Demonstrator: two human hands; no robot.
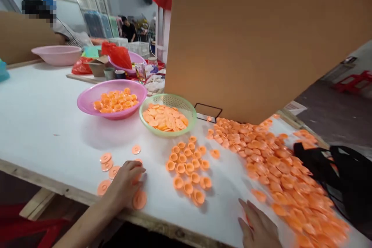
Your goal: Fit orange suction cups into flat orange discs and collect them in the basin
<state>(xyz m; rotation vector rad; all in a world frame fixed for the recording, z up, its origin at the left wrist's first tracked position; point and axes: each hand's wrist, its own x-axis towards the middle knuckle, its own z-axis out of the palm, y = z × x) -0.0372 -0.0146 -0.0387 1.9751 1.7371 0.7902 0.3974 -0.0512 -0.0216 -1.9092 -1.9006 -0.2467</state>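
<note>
My left hand (pixel 126 182) is at the table's near edge, its fingers curled over an orange plastic disc (pixel 136 178) that they partly cover. Around it lie several flat orange discs (pixel 104 187), one (pixel 140 200) just below the fingers. At the lower right, my right hand (pixel 258 226) is low over the table, slightly blurred. A sliver of an orange piece (pixel 248 219) shows between its thumb and fingers; most of it is hidden. Between my hands stands a loose group of small orange cups (pixel 188 167). A long heap of orange pieces (pixel 279 170) spreads beside my right hand.
A pink basin (pixel 84 99) holds orange cups, and a green strainer basket (pixel 192 122) holds flat orange discs. A tall cardboard sheet (pixel 247 46) rises behind the heap. A black cloth item (pixel 348 178) lies at the right. Other people are in the background, beyond the table (pixel 43 124).
</note>
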